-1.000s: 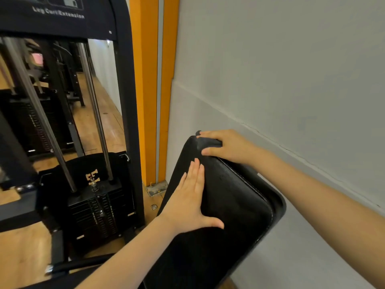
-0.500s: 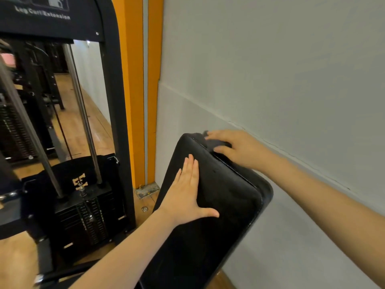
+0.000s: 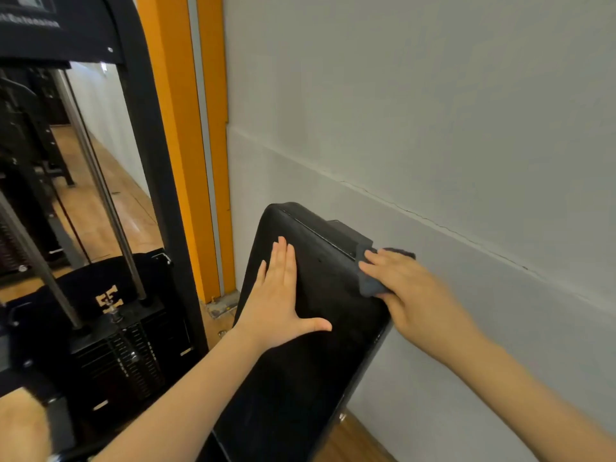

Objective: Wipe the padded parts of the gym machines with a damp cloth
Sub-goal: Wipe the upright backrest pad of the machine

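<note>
Black pad (image 3: pixel 310 345) is braced by flat left hand (image 3: pixel 280 301), grip slack, holding nothing. Grey cloth (image 3: pixel 370 278) is gripped by right hand (image 3: pixel 410 291) on pad's wall-side edge.

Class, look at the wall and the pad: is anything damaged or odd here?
Yes: a thin crack runs slantwise along the grey wall above the black pad. The pad itself shows no tear.
</note>
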`<state>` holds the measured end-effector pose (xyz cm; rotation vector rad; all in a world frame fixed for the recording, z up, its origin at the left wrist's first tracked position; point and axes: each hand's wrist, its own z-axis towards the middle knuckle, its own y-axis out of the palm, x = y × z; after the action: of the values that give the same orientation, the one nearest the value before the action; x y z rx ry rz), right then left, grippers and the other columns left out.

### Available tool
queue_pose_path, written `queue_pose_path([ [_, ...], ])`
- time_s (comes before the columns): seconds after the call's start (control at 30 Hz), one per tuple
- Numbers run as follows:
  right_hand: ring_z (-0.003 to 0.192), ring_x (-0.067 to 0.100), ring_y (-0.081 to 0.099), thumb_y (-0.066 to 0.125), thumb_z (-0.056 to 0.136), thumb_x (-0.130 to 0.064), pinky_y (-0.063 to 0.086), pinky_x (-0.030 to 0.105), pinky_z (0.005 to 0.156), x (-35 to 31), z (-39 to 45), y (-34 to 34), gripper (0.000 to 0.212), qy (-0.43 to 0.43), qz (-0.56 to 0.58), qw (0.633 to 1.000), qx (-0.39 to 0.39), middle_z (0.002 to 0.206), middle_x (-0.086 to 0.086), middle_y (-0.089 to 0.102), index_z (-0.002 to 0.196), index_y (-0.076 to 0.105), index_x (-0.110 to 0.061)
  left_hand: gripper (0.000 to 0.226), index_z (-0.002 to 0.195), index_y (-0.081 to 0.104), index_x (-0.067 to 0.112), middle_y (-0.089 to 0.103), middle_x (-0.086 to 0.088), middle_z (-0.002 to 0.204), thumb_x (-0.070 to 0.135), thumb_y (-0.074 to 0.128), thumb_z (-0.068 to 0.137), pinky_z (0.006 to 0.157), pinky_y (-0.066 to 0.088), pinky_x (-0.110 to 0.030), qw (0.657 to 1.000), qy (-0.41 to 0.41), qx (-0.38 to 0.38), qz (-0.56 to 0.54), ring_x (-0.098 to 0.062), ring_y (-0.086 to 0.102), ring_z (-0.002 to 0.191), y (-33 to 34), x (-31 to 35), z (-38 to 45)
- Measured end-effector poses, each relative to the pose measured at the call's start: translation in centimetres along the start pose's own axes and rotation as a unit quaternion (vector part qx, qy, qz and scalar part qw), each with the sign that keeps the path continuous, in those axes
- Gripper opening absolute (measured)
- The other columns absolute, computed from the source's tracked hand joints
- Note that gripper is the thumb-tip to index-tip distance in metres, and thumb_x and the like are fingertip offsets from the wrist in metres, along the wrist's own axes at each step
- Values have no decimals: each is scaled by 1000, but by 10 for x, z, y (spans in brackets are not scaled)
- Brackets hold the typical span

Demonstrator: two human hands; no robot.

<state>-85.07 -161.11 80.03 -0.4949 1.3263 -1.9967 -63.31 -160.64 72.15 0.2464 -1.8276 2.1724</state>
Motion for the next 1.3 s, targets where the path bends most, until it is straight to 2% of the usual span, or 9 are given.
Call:
queue_pose_path([
  [0.1,131,24,43,51,89,-15,26,30,109,-1,25,-7,42,-4,52,998,-17,140,6,48,130,54,-11,135,134,-38,9,-44,-8,144,88,47,65,117,-12,-37,999,-6,3,36,-24,-32,141,-11,6,-4],
  [0.2,141,15,22,49,96,-16,7,15,107,2,40,-2,46,-22,65,996,-58,152,-1,28,141,40,-17,131,133,-37,8,-43,-11,142,82,50,71,114,-15,-36,995,12,20,97,-26,-35,138,-27,13,-5],
  [0.37,130,18,42,48,89,-24,26,22,110,24,4,-4,42,-49,101,993,-48,136,4,52,130,54,-15,128,139,-31,10,-38,-5,144,77,55,73,114,-14,-33,988,68,22,138,-21,-33,137,-54,22,21],
  [0.5,125,8,43,39,89,-23,28,19,108,51,-16,-18,38,-109,153,981,-39,130,-4,54,125,49,-25,125,139,-30,16,-33,2,146,76,56,72,112,-15,-27,985,104,5,140,-13,-29,138,-56,21,27],
  [0.63,120,17,46,37,87,-15,32,20,105,77,27,-16,41,-103,149,983,6,124,4,58,119,61,-12,122,138,-31,21,-32,4,149,78,55,72,110,-18,-23,986,109,13,124,-12,-28,140,-58,18,27],
  [0.77,123,23,47,43,86,-4,36,30,103,87,79,15,39,-113,116,986,-51,128,8,58,120,62,-8,124,137,-31,21,-35,4,147,77,57,71,103,-26,-18,988,105,13,114,-11,-29,140,-58,17,25],
  [0.9,123,7,40,47,87,-1,19,4,102,95,87,24,44,-120,157,974,-107,134,0,52,129,55,-14,125,135,-34,21,-37,4,147,76,58,72,100,-28,-15,990,93,2,107,-11,-31,140,-58,16,26],
  [1.07,126,6,38,45,82,-2,24,10,106,116,76,21,50,-149,188,963,-126,131,-7,51,130,51,-12,124,134,-35,26,-40,9,143,72,62,71,96,-29,-10,993,85,-9,85,-6,-36,134,-57,17,28],
  [1.3,124,-1,35,48,91,5,19,0,101,93,111,22,48,-132,195,958,-163,131,-18,40,132,51,-18,123,137,-29,26,-38,10,144,71,64,70,97,-27,-9,993,89,-8,72,-2,-39,129,-57,13,30],
])
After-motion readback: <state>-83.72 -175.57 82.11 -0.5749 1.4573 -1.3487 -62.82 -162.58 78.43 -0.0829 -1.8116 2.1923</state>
